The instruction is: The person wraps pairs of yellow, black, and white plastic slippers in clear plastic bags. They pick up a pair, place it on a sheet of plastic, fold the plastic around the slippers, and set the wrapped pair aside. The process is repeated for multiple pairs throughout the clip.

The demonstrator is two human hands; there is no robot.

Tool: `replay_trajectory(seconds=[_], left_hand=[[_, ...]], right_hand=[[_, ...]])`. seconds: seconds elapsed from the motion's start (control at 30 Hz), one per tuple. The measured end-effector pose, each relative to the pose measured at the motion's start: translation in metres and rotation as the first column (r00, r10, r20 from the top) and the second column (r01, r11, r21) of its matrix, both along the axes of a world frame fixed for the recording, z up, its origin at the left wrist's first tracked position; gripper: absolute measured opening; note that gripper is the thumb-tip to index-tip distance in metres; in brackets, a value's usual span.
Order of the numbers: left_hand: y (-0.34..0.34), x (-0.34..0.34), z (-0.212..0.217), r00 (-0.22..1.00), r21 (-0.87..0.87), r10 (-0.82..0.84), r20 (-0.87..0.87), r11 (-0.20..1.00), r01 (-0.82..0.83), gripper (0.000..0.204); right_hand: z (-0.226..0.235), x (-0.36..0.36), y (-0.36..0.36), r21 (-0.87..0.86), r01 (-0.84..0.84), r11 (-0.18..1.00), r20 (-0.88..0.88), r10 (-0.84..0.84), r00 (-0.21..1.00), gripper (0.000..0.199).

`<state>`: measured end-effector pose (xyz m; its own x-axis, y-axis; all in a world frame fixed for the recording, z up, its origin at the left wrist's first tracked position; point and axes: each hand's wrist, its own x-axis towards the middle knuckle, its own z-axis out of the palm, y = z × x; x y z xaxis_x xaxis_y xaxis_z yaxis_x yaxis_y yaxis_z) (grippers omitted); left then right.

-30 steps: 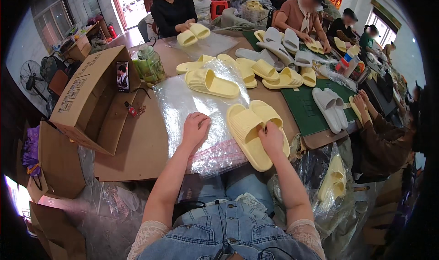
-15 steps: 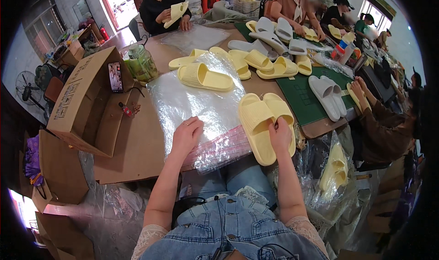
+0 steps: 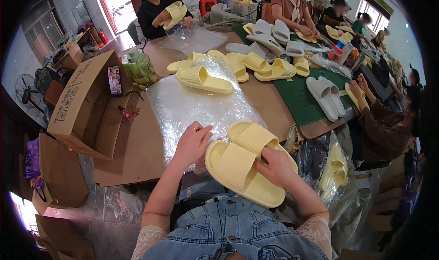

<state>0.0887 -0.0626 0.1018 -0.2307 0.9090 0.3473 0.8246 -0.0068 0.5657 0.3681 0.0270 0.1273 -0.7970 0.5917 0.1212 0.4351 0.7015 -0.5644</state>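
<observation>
A pair of pale yellow slide slippers (image 3: 233,168) is tilted over the table's near edge, soles side by side, with my right hand (image 3: 276,168) closed on them at the straps' openings. Just left of the slippers' toes, my left hand (image 3: 192,145) has its fingers curled in over the near part of a stack of clear plastic bags (image 3: 183,109). Whether those fingers pinch any film is hidden. On the far part of the stack lies a single yellow slipper (image 3: 203,80), apart from both hands.
An open cardboard box (image 3: 84,104) with a phone (image 3: 115,80) stands at the left, by a green-tinted jar (image 3: 141,67). More yellow and grey slippers (image 3: 325,97) lie beyond on green mats (image 3: 302,106). Co-workers sit around the table; bagged slippers (image 3: 333,168) hang at right.
My right hand has brought the slipper pair nearer and to the left, turning the toes leftward. My left hand has shifted slightly right, toward the slippers, and now hides the bags' pink edge.
</observation>
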Motion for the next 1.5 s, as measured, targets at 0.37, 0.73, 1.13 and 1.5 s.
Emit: replay_trajectory(seconds=[0.37,0.73,1.13,1.5], left_hand=[[-0.009,0.049,0.032,0.963,-0.009,-0.079,-0.256,0.997,0.08,0.029],[-0.014,0.072,0.014,0.955,0.046,-0.229,-0.187,0.969,0.241,0.031],[-0.032,0.071,0.044,0.815,-0.093,-0.575,0.069,0.81,0.58,0.039],[0.034,-0.048,-0.011,0.981,0.277,-0.016,-0.193,0.958,0.07,0.041]], right_hand=[[-0.044,-0.046,0.009,0.147,0.163,0.976,-0.16,-0.139,0.977,0.027],[-0.084,-0.076,0.006,-0.014,-0.047,0.999,-0.243,0.042,0.969,0.021],[-0.081,-0.151,0.044,0.159,0.309,0.938,-0.276,-0.258,0.926,0.028],[-0.112,-0.158,0.06,0.278,0.293,0.915,-0.235,-0.231,0.944,0.026]])
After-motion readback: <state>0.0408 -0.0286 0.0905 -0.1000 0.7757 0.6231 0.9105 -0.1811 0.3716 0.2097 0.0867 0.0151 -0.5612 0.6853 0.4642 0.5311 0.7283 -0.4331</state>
